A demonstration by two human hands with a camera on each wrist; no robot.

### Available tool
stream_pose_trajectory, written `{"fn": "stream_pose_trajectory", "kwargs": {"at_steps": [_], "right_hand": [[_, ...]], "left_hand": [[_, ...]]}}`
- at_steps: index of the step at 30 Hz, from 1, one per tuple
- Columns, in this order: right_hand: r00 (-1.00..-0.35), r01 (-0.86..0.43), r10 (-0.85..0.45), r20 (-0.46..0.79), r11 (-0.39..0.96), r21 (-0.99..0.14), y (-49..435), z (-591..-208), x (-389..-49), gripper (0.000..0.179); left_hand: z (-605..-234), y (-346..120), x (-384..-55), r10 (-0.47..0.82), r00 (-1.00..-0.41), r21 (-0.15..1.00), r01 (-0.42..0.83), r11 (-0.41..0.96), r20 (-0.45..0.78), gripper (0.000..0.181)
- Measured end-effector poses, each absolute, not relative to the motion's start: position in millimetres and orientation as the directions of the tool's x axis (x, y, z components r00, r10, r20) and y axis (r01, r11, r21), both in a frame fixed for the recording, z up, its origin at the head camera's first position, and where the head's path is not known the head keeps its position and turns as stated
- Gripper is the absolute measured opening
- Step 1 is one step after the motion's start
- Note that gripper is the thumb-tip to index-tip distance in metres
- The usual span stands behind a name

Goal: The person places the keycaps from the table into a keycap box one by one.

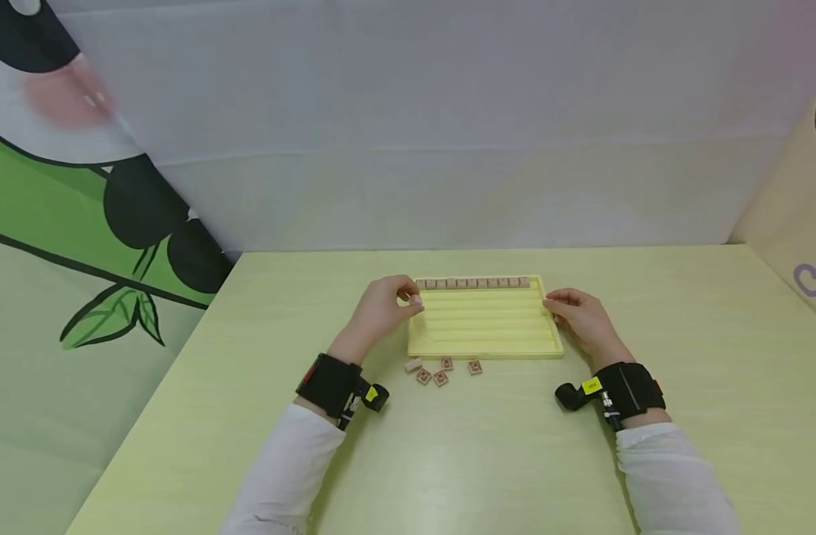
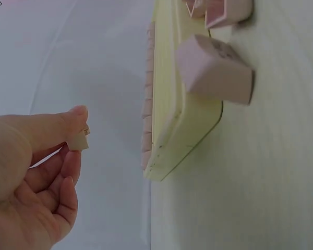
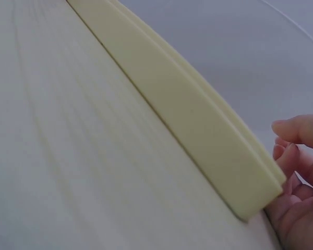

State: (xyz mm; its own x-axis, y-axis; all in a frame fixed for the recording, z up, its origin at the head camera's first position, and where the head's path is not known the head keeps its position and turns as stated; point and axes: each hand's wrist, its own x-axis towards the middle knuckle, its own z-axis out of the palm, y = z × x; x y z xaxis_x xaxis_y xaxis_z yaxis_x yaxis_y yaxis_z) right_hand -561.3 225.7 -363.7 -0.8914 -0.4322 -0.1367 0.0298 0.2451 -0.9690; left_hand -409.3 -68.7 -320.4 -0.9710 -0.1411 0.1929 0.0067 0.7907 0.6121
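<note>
Thumb and fingertips of my left hand point(image 1: 379, 303) pinch a small pale tile point(image 2: 78, 141) above the left rim of a yellow ridged tray point(image 1: 484, 331). A row of pinkish tiles point(image 1: 473, 283) lines the tray's far edge. At the tray's right rim is my right hand point(image 1: 585, 319), its loosely bent fingers close against the edge. In the right wrist view that hand sits just beyond the tray's corner, and whether it touches the rim is hard to tell. In front of the tray lie several loose tiles point(image 1: 441, 378), some with dark marks on top.
The tray stands on a light wooden table point(image 1: 515, 446). Behind it hangs a pale cloth backdrop point(image 1: 448, 148), with a cartoon-printed panel point(image 1: 60, 245) at the left. Black wrist cameras point(image 1: 331, 384) are strapped to both arms.
</note>
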Motion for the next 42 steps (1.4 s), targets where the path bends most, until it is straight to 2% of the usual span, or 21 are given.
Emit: {"fn": "stream_pose_trajectory", "kwargs": {"at_steps": [9,20,30,42], "right_hand": [[-0.891,0.028,-0.433,-0.139,0.253,-0.967,224.4,-359.6,-573.9,0.032],[-0.882,0.053,-0.442,-0.164,0.254,-0.966,221.8,-357.9,-586.6,0.03],[-0.877,0.039,-0.456,-0.153,0.25,-0.967,221.0,-357.6,-594.0,0.026],[-0.879,0.036,-0.45,-0.156,0.263,-0.964,221.1,-356.9,-594.2,0.028]], "left_hand": [[-321.1,-76.2,-447.9,-0.143,-0.981,0.592,-0.04,0.805,0.128,0.018],[-323.1,-76.9,-472.4,-0.136,-0.99,0.56,-0.086,0.824,0.048,0.014],[-329.5,-73.3,-483.5,-0.114,-0.993,0.455,-0.096,0.885,0.013,0.01],[-331.5,-69.4,-484.2,-0.15,-0.989,0.431,-0.135,0.892,0.002,0.017]]}}
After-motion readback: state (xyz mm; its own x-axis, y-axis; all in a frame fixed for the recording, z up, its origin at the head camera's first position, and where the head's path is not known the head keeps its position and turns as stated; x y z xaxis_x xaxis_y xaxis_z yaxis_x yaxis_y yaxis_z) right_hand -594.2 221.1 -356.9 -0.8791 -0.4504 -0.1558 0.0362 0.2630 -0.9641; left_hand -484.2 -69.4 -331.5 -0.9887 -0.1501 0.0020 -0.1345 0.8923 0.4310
